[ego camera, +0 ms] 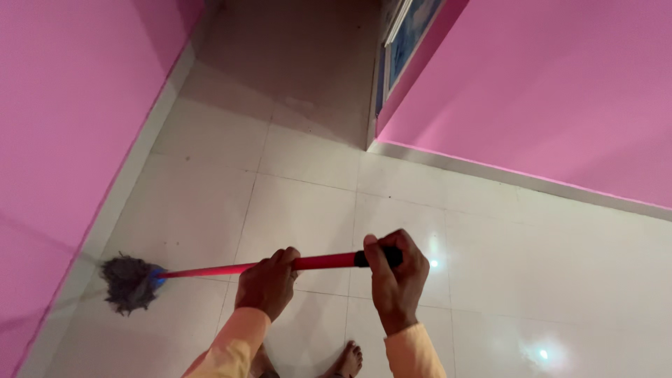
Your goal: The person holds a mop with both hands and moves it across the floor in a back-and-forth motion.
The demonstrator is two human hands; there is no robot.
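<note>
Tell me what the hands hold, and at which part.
Both hold a mop: left hand on the red shaft, right hand on its black end grip.

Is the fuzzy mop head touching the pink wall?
Cannot tell. In the head view the grey mop head lies on the floor tiles right at the foot of the pink wall, but no clear contact or gap shows.

Red-handled mop (280,265) nearly level; grey stringy head (128,283) on white tile by pink wall.
</note>
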